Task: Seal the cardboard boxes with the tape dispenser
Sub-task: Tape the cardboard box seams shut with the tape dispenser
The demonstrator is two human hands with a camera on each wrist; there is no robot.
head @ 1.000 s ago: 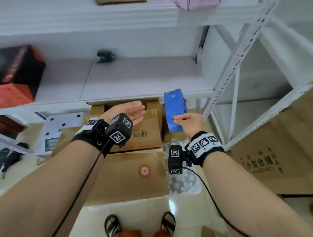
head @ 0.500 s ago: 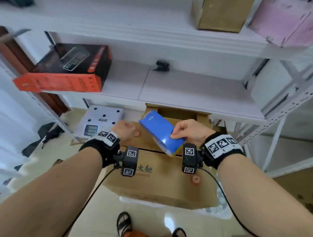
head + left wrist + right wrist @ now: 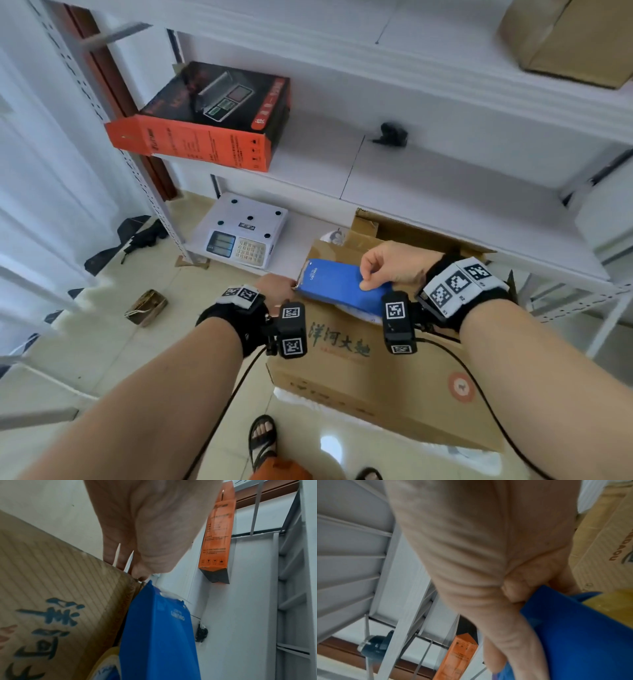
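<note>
A blue tape dispenser point(image 3: 337, 284) lies tilted over the top left corner of a brown cardboard box point(image 3: 359, 380) printed with dark characters. My right hand point(image 3: 387, 267) grips the dispenser from above at its rear, thumb and fingers curled round the blue body point(image 3: 573, 635). My left hand point(image 3: 279, 287) sits at the dispenser's front end, where its fingertips point(image 3: 137, 574) pinch together at the tape end beside the box edge point(image 3: 68, 588). The yellowish tape roll point(image 3: 106, 666) shows under the blue cover. A second box point(image 3: 394, 229) with raised flaps stands behind, under the shelf.
White metal shelving point(image 3: 445, 178) overhangs the boxes. An orange and black scale carton point(image 3: 205, 133) and a small black object point(image 3: 390, 133) sit on it. A white electronic scale point(image 3: 239, 236) lies to the left below it, and another cardboard box point(image 3: 565, 41) is on the upper shelf. My sandalled foot point(image 3: 263, 435) is below.
The dispenser has come down from mid-air and now lies flatter on the box corner. My left hand has closed in on its front end. The head view has swung left.
</note>
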